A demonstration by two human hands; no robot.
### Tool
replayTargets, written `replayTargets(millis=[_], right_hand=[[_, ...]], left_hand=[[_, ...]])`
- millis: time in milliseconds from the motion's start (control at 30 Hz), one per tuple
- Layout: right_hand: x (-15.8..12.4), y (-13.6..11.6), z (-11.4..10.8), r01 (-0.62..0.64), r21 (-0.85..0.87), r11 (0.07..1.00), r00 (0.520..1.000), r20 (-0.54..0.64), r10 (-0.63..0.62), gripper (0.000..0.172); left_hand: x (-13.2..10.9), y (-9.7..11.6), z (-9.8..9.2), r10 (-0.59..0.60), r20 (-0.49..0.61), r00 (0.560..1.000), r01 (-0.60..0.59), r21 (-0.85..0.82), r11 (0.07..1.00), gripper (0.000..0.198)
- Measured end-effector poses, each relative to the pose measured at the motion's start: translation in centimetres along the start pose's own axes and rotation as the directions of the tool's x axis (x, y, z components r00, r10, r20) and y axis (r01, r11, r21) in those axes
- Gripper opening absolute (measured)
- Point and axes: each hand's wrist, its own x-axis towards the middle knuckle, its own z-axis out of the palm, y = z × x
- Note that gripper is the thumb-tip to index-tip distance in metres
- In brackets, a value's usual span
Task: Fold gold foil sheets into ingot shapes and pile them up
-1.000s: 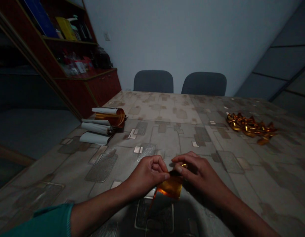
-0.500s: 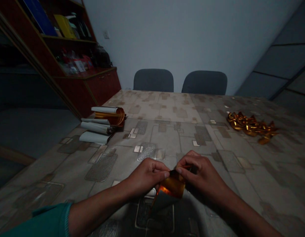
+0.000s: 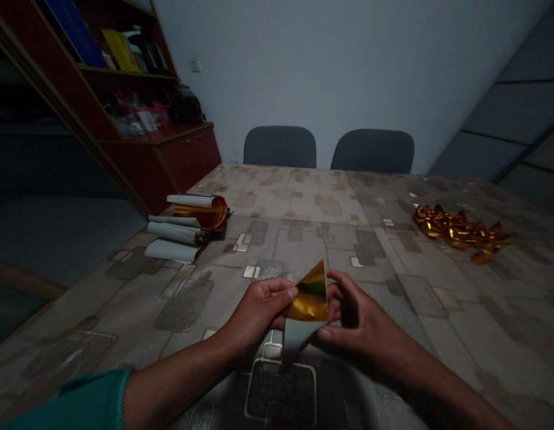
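Between my hands, above the near part of the table, is a sheet of gold foil paper (image 3: 309,306) with a pale back side. Its upper corner is folded to a point, and its lower part shows the pale side. My left hand (image 3: 268,303) pinches the paper's left edge between thumb and fingers. On the right side, my right hand (image 3: 355,310) is curved with thumb and fingers apart, close against the paper's right edge; its fingertips are partly behind the sheet.
A loosely rolled stack of gold and pale paper (image 3: 187,227) lies at the table's left. Several shiny folded gold paper pieces (image 3: 458,230) are piled at the right. Two grey chairs (image 3: 279,146) stand beyond the far edge, and a wooden shelf unit (image 3: 187,152) is at back left.
My right hand has gone from pinching the paper's top edge to being spread along its right side. The folded upper corner now stands up in a point, and the paper shows more gold.
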Motion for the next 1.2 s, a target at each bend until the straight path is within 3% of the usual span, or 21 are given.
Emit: replayTargets(millis=[233,367,500,633,800,967,1200], right_hand=[[0.5,0.5,2.5,-0.051,0.035,0.998,0.996,-0.074,0.053,0.059],[0.6,0.4,2.5,-0.055,0.005,0.998,0.995,-0.084,0.055,0.066],[0.4,0.3,2.6,-0.015,-0.096,0.995,0.992,-0.128,0.003,0.063],[0.4,0.1,2.6,0.026,-0.213,0.977,0.987,-0.152,-0.059,0.049],[0.4,-0.1,2.5,0.055,-0.275,0.960,0.972,-0.203,-0.114,0.047],[0.3,-0.7,2.2,0.198,-0.437,0.877,0.970,-0.041,-0.239,0.008],[0.2,-1.3,1.5,0.261,-0.464,0.847,0.961,0.046,-0.271,0.016]], left_hand=[[-0.4,0.1,0.4,-0.028,0.016,0.999,0.028,0.000,1.000,0.036],[-0.4,0.1,0.5,0.019,0.002,1.000,-0.019,0.006,1.000,0.039],[-0.4,0.1,0.6,0.073,-0.005,0.997,-0.073,0.004,0.997,0.042],[-0.5,0.2,0.5,0.058,-0.031,0.998,-0.058,0.004,0.998,0.042],[-0.4,0.0,0.5,0.041,-0.046,0.998,-0.043,-0.039,0.998,0.040],[-0.3,-0.2,0.4,0.040,-0.013,0.999,-0.040,-0.049,0.998,0.038],[-0.4,0.0,0.3,0.066,-0.018,0.998,-0.067,-0.077,0.995,0.038]])
